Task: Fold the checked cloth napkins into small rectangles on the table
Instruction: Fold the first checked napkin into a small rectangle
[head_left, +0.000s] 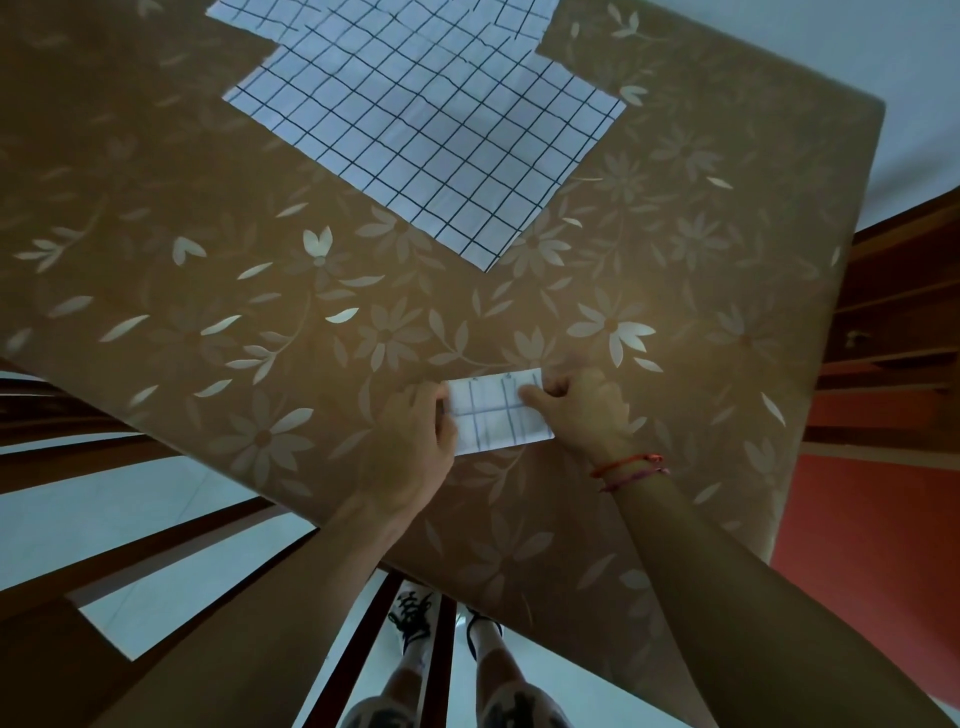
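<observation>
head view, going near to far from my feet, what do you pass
shoes → folded napkin → spread checked napkin → second spread napkin at the picture's top edge

The folded napkin's left end is hidden under the gripping left hand, and its upper right corner under the pinching right hand. The far napkin is cut off by the frame's top edge. At lower centre, the shoes are partly hidden behind chair slats.
</observation>
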